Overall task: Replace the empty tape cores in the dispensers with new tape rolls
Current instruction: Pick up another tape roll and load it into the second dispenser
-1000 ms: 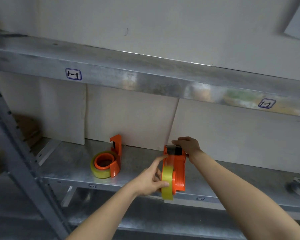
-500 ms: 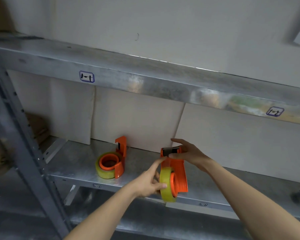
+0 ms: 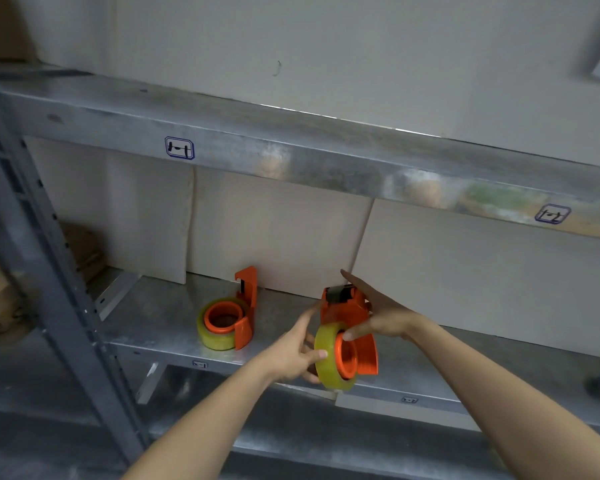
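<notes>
At the front edge of the lower metal shelf (image 3: pixel 146 327), toward its middle, an orange tape dispenser (image 3: pixel 352 317) is held up on its side between two bare hands, its dark roller end pointing toward the back panel and its loaded end reaching out over the shelf lip. A yellowish tape roll (image 3: pixel 328 362) sits on the dispenser's orange hub, its open face turned toward the right. The left hand (image 3: pixel 291 355) is on the roll's left side: the thumb presses the roll's outer rim, the index finger stretches up along the dispenser's left flank, and the other fingers curl behind the roll, so the hand is closed loosely about the roll rather than clenched. The right hand (image 3: pixel 381 315) comes from the right with fingers spread wide; its thumb tip touches the top of the orange hub and its fingers lie across the dispenser's body near the roller, more a flat steadying hold than a tight fist. Further left on the same shelf, well apart from the hands, a second dispenser (image 3: pixel 245 313) lies on its side with another tape roll (image 3: pixel 219 327) around its hub, its orange tab standing up near the back panel. A grey upright post (image 3: pixel 49 271) runs along the shelf's left end, and the upper shelf's front edge carries two small blue-framed labels (image 3: pixel 179 147).
</notes>
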A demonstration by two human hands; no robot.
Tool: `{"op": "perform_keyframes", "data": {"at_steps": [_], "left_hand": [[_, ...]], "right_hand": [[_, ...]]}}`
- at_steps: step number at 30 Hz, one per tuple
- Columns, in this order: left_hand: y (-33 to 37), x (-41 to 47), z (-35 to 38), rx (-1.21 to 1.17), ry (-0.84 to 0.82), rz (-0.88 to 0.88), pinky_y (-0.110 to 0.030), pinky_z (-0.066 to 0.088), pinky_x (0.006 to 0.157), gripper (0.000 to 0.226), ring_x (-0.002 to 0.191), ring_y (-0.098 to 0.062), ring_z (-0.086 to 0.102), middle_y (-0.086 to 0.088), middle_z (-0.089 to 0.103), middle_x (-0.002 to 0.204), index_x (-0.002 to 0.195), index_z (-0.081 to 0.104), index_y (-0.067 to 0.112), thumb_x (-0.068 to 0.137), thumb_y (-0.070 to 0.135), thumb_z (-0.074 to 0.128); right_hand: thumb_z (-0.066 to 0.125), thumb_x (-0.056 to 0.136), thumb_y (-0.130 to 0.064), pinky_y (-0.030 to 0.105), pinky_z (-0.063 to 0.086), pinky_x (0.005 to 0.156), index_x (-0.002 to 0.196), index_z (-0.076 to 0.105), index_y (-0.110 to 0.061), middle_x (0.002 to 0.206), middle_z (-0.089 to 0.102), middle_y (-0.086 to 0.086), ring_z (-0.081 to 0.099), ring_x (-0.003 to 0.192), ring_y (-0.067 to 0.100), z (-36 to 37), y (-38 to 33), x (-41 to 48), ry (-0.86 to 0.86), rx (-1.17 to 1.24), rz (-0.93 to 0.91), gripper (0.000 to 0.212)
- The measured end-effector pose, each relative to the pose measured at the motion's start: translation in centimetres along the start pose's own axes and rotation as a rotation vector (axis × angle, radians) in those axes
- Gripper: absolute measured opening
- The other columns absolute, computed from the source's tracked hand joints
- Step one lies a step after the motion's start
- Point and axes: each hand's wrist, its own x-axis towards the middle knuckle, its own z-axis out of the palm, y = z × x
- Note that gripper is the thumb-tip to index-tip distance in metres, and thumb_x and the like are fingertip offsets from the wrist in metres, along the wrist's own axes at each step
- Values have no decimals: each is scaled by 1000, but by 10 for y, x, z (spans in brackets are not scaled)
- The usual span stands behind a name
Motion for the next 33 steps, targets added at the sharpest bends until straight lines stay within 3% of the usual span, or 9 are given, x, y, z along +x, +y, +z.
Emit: {"op": "perform_keyframes", "data": {"at_steps": [7, 10, 13, 17, 21, 24, 26, 30, 33], "left_hand": [[-9, 5, -2, -173, 164, -28, -46, 59, 85, 71, 112, -27, 60, -11, 53, 121, 145, 21, 40, 94, 4, 53], [-15, 9, 2, -191, 283, -26, -47, 55, 92, 63, 108, -20, 60, -4, 56, 116, 140, 32, 37, 93, 1, 53], [-21, 11, 8, -110, 332, -36, -45, 50, 101, 52, 119, -21, 57, -5, 58, 129, 137, 43, 25, 92, -1, 52], [-20, 13, 20, 18, 333, -1, -31, 43, 108, 48, 126, -15, 53, 2, 58, 130, 132, 51, 22, 91, -1, 52], [-14, 11, 26, 170, 236, 117, -25, 39, 106, 70, 124, -8, 46, 4, 50, 130, 138, 43, 25, 77, 13, 75], [-17, 15, 33, 275, 209, 114, -28, 35, 109, 95, 131, -14, 40, 2, 41, 139, 142, 33, 28, 63, 20, 85], [-19, 19, 37, 277, 261, 92, -30, 37, 109, 93, 132, -17, 42, 0, 42, 141, 141, 35, 26, 63, 22, 85], [-31, 26, 39, 276, 330, 59, -35, 45, 105, 93, 125, -20, 50, -2, 45, 134, 136, 42, 25, 55, 31, 89], [-42, 31, 41, 344, 381, 40, -38, 45, 103, 92, 122, -23, 53, -4, 52, 130, 136, 43, 26, 56, 42, 85]], "right_hand": [[91, 33, -50, 50, 42, 106, 131, 4, -69, 142, 36, 3, 40, 130, 25, 20, 14, -2, 131, -19, -24, 133], [94, 36, -40, 42, 47, 102, 137, 0, -61, 139, 38, 2, 45, 125, 21, 40, 25, -7, 299, 106, -33, 139], [93, 47, -19, 17, 49, 88, 129, 20, -54, 127, 53, -2, 55, 116, 16, 60, 37, -16, 420, 232, -70, 116], [88, 57, -6, 24, 49, 85, 120, 23, -57, 108, 54, -17, 57, 100, 7, 67, 44, -20, 504, 358, -68, 104], [86, 59, -1, 9, 51, 70, 130, 25, -46, 108, 55, -20, 58, 96, -1, 68, 45, -23, 539, 422, -84, 104], [88, 55, -5, 18, 52, 80, 118, 38, -41, 111, 59, -13, 60, 103, 6, 72, 49, -26, 520, 425, -75, 88], [89, 55, -7, 21, 52, 85, 127, 31, -43, 117, 58, -9, 60, 108, 9, 74, 51, -28, 480, 425, -78, 100], [88, 55, -7, 6, 48, 80, 141, -18, -40, 126, 46, -16, 55, 108, -14, 79, 54, -26, 433, 465, -56, 141], [94, 44, -28, 22, 48, 97, 137, -19, -48, 137, 45, 0, 53, 122, 1, 87, 65, -25, 386, 475, -44, 148]]}}
